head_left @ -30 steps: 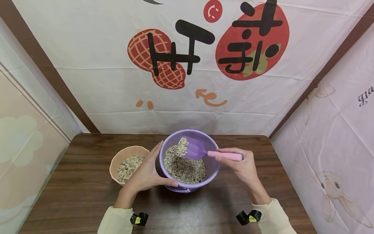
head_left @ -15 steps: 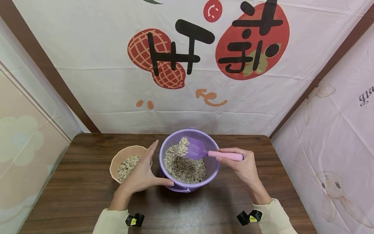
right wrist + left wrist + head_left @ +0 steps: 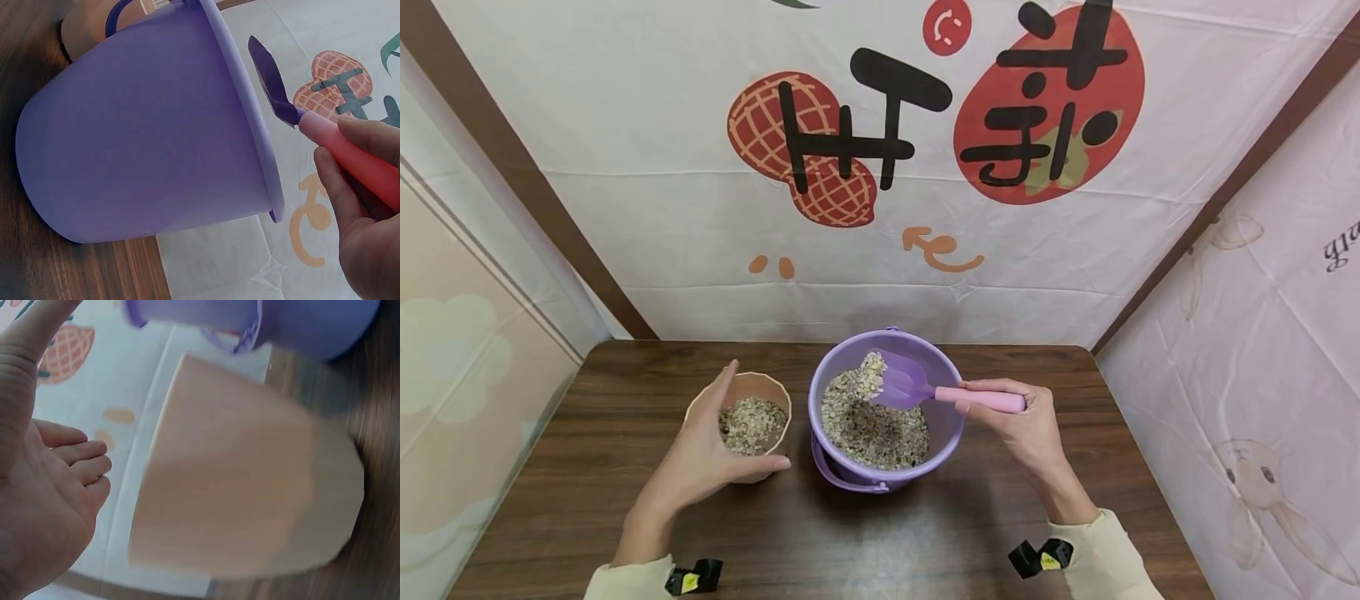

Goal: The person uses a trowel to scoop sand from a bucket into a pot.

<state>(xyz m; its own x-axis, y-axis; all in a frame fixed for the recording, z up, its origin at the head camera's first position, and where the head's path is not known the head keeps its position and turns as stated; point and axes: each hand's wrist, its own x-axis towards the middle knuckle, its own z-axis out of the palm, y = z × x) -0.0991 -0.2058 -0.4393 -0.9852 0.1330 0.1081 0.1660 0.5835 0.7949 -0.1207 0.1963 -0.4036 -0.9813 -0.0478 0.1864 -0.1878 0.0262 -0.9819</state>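
Note:
My right hand (image 3: pixel 1026 429) pinches the pink handle of a purple toy shovel (image 3: pixel 904 382). The shovel, carrying a small heap of flaky grain (image 3: pixel 871 373), hangs over a purple bucket (image 3: pixel 938 360). More of the same mixed grain (image 3: pixel 876 437) covers the bucket's bottom. To the left, a peach bowl (image 3: pixel 760 386) stands on the table with some grain (image 3: pixel 752 427) in it. My left hand (image 3: pixel 692 458) is beside this bowl, thumb spread at the front and fingers extended behind its left side. In the left wrist view, a gap shows between the fingers (image 3: pixel 87 450) and the bowl.
The brown wooden table (image 3: pixel 910 542) backs onto a printed cloth wall (image 3: pixel 880 308). Similar cloth hangs on both sides. The bucket's purple handle (image 3: pixel 835 479) hangs down at its front left, in the space between bucket and bowl.
My left hand has left the bucket's rim and moved left to the bowl. The bowl's visible grain has come out from behind that hand. The right hand and shovel stay almost still.

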